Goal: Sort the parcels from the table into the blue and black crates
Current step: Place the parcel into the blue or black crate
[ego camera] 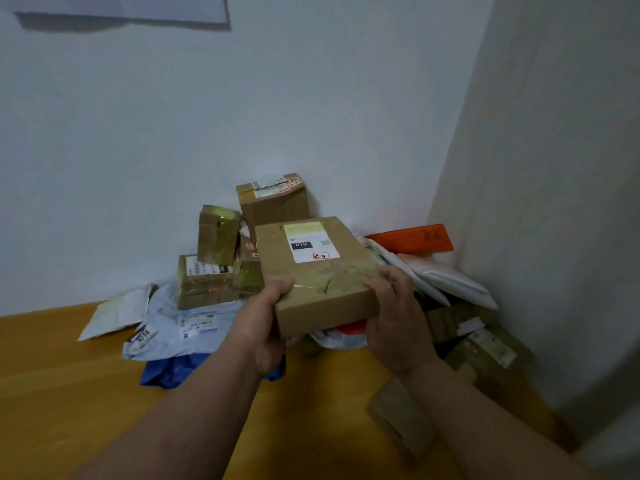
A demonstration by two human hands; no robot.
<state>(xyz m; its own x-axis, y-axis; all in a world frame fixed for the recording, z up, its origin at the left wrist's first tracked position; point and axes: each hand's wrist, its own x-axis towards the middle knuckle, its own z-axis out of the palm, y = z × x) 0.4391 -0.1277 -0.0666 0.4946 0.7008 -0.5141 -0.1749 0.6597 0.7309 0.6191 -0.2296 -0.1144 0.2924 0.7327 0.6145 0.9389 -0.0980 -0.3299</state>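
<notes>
A flat brown cardboard parcel (313, 268) with a white label reading 010 is lifted above the wooden table (69, 375). My left hand (263, 323) grips its near left corner and my right hand (398, 320) grips its near right corner. Behind it a pile of parcels fills the table's far corner: a tall taped box (273, 199), a small box (218, 233) leaning on another box (204, 282), and grey and blue mailer bags (169, 334). No crate is in view.
White walls close the corner behind and to the right. An orange flat parcel (412, 239) and white soft bags (450, 278) lie at the right. More brown boxes (485, 348) sit along the right wall, one (401, 417) near my right forearm.
</notes>
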